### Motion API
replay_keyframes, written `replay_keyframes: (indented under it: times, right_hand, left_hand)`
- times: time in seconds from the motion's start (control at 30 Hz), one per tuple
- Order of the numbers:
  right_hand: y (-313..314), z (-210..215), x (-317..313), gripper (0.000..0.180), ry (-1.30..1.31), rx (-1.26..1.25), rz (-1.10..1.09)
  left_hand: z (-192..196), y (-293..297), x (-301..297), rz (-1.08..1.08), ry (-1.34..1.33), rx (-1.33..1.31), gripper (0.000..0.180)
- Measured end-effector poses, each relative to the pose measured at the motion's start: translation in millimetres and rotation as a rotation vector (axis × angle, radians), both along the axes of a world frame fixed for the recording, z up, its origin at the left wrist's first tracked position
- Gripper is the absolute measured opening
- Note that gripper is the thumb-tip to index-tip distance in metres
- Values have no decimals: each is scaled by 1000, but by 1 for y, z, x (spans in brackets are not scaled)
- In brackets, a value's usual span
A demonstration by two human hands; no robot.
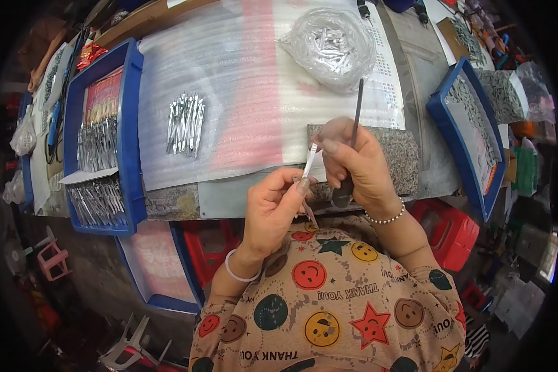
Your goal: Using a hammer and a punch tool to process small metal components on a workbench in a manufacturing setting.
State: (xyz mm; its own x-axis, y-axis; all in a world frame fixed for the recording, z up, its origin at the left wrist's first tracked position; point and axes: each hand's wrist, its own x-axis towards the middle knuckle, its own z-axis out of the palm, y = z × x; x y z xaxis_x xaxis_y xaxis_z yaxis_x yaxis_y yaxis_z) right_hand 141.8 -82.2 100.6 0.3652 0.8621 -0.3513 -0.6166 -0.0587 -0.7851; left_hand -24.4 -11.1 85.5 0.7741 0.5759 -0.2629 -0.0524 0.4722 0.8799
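My left hand [268,208] pinches a small slim metal piece [310,158], whose bright silver end points up toward my right fingers. A darker narrow strip [309,214] shows below the left fingertips; I cannot tell whether it belongs to the same piece. My right hand [366,162] is closed around a thin dark file-like tool [358,108]. Its narrow shaft rises above the hand and its dark rounded handle [343,193] sticks out beneath. The right thumb and fingertips are close to the upper end of the metal piece; contact is unclear.
A speckled stone block [400,158] lies under my right hand. Loose silver pieces [186,124] rest on the foam sheet [248,80], with more in a clear plastic bag [332,49]. Blue trays stand left [133,136] and right [485,186]. Red stools [449,232] sit below the table.
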Motion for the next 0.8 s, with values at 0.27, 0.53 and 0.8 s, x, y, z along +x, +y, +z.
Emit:
replay_keyframes:
  times: [0.27,0.53,0.8]
  right_hand:
    - [-20,-5,-29,22,45,-102,97]
    - [-30,-14,-27,12,145,-42,45]
    - [-38,-2,-13,13,-132,-88,129]
  left_hand:
    - [-17,-8,-1,26,-89,-72,13]
    - [-23,-10,-3,-66,-59,-181,13]
    - [-10,3,-10,108,-93,-113,20]
